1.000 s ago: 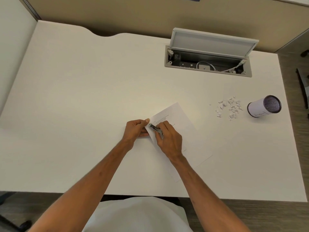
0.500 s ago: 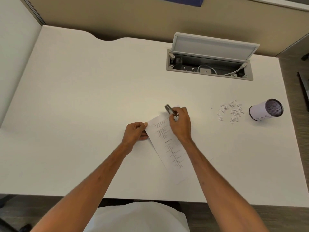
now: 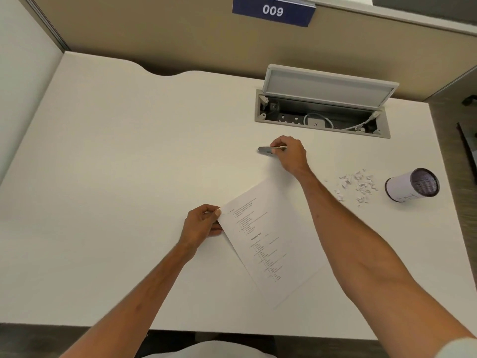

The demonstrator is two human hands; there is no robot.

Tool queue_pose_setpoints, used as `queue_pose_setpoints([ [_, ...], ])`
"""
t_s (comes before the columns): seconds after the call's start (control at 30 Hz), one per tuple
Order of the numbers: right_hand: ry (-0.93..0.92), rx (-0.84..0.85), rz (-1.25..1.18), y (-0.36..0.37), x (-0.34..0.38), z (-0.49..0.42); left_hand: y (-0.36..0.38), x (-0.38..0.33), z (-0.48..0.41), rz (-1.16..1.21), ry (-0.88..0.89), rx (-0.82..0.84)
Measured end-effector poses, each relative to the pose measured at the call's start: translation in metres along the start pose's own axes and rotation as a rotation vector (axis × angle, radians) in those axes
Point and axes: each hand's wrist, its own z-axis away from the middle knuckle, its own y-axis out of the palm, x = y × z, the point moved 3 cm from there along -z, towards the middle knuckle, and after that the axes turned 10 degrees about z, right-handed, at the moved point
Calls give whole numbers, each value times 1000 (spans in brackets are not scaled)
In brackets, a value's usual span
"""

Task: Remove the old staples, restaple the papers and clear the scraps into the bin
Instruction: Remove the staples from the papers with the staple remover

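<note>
**Operator:** State the condition of both hands.

**Technician:** The left hand (image 3: 204, 223) pinches the top corner of the papers (image 3: 271, 244) between thumb and fingers. The right hand (image 3: 290, 153) is curled round a small metal tool (image 3: 265, 150). Whether the tool is a stapler or a staple remover cannot be told, nor whether it touches the bench (image 3: 129, 151).

**Operator:** Where do the papers lie relative to the hands?

**Technician:** They lie flat on the bench, turned at an angle. Their long axis runs from the left hand's pinched corner toward the person and to the right, passing under the right forearm. The right hand is beyond their far corner and well apart from the pinched corner.

**Operator:** Which relation governs the next move?

**Technician:** The tool's long axis runs crosswise, with its free end to the left of the right hand. The working corner lies nearer the person and further left, at the left hand. Probably the right hand must travel back to reach it.

**Operator:** And the scraps?

**Technician:** The scraps (image 3: 357, 186) lie to the right of the right forearm, just beside the bin (image 3: 410, 187). The right hand is nearer to them, and none are cleared yet.
</note>
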Motion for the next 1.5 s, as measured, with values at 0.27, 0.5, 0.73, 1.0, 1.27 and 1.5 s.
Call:
queue_pose_setpoints([
  [0.27,-49,-12,82,1,-6,-7,3,-6,-2,-23,-6,14],
  [0.5,-25,-143,-4,-6,-3,15,5,-12,0,-37,5,-3],
  [0.73,-394,-83,-153,31,46,150,11,-13,8,65,-6,-83],
  [1.0,-613,-65,120,68,53,196,15,-8,10,87,57,-46],
  [1.27,-610,-158,264,68,43,195,22,-9,1,-1,94,3],
  [1.5,-611,-190,342,65,43,193,29,-9,-6,-50,104,32],
])
